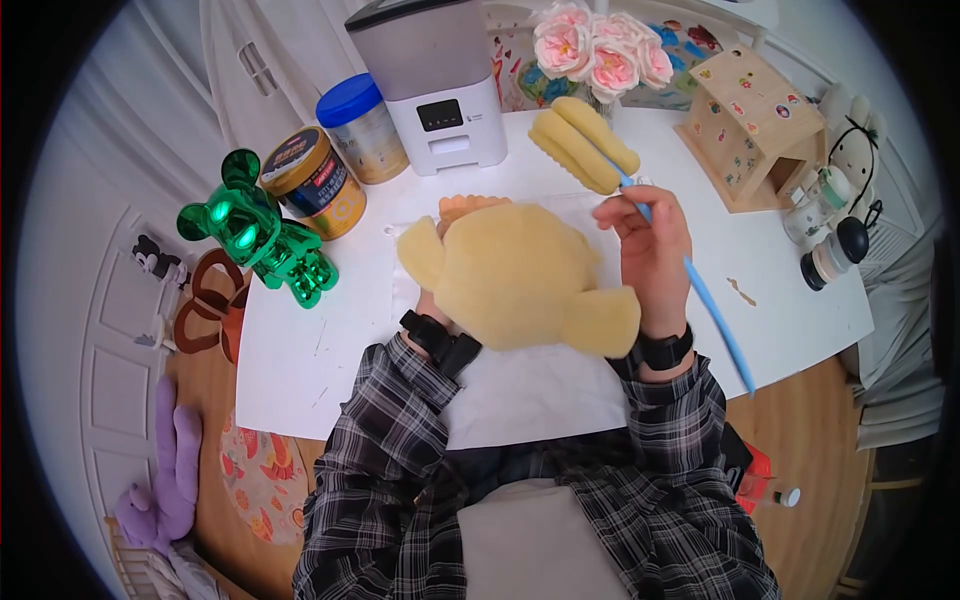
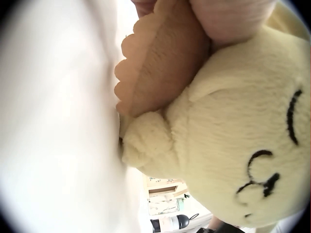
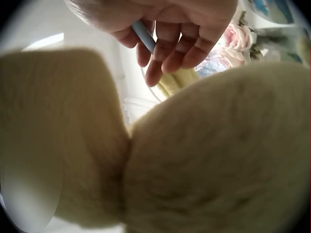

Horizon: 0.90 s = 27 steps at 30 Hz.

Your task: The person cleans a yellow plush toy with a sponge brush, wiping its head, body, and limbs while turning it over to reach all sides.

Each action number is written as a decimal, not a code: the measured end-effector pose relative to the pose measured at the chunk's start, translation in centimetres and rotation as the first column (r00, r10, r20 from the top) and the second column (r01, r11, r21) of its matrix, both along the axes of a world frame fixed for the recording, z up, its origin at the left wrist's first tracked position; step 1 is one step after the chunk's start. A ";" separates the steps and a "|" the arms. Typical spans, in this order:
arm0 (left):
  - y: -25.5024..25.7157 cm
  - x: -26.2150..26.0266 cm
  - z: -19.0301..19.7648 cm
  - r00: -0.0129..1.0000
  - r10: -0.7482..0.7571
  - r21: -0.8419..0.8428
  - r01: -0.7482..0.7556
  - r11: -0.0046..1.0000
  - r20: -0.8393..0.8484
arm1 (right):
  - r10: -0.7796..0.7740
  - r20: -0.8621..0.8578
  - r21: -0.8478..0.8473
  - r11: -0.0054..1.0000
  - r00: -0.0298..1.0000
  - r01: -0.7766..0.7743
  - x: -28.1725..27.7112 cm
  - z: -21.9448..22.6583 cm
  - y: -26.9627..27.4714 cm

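A pale yellow plush toy (image 1: 520,275) is held above the white table, its plain side facing up in the head view. The left wrist view shows its stitched face (image 2: 265,179) and a tan scalloped piece (image 2: 160,68). My left hand (image 2: 231,19) grips the toy around this piece; in the head view the toy hides most of that hand. My right hand (image 1: 655,255), beside the toy, holds a blue stick (image 1: 720,325) with loosely curled fingers. Two yellow padded rolls (image 1: 580,145) are at the stick's far end. The right wrist view shows this hand (image 3: 170,29) beyond the toy.
A white cloth (image 1: 535,400) lies under the toy. Behind stand a green bear figure (image 1: 260,230), two tins (image 1: 320,185), a grey-and-white dispenser (image 1: 440,110) and pink roses (image 1: 610,55). A wooden house (image 1: 755,130) and bottles (image 1: 835,255) are at the right.
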<state>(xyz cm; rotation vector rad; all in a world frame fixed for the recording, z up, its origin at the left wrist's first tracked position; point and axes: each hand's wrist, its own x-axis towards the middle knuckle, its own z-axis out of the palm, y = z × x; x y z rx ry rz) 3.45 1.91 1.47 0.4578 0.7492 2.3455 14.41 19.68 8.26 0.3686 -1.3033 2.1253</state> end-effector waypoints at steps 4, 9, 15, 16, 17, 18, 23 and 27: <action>-0.2 -0.5 -1.0 0.997 0.050 -0.052 -0.053 0.997 -0.055 | -0.148 0.038 0.418 0.901 0.988 0.119 0.6 0.5 -0.5; -0.7 -1.3 -2.3 0.974 0.072 -0.167 -0.109 0.980 -0.217 | -0.162 -0.182 0.641 0.728 0.970 0.242 -0.6 -0.4 -0.1; -0.7 -1.9 -3.1 0.948 0.111 -0.249 -0.189 0.950 -0.298 | -0.177 -0.191 0.718 0.645 0.966 0.260 -0.5 0.6 -0.7; -0.7 -1.9 -3.0 0.944 0.109 -0.260 -0.195 0.946 -0.312 | -0.187 -0.174 0.729 0.636 0.967 0.254 -0.6 0.7 -0.8; -0.7 -1.8 -3.0 0.934 0.116 -0.268 -0.214 0.940 -0.339 | -0.215 -0.167 0.750 0.606 0.962 0.265 -0.6 0.9 -0.9; -0.8 -1.9 -3.0 0.925 0.110 -0.266 -0.216 0.939 -0.363 | -0.240 -0.161 0.770 0.576 0.957 0.274 -0.6 1.2 -1.0; -0.7 -1.2 -2.6 0.939 0.086 -0.233 -0.170 0.957 -0.333 | -0.206 -0.121 0.889 0.413 0.971 0.198 -0.5 2.6 -1.8; -0.5 -0.5 -2.0 0.982 0.056 -0.170 -0.087 0.982 -0.182 | -0.169 -0.057 0.940 0.322 0.984 0.110 -0.5 3.1 -2.2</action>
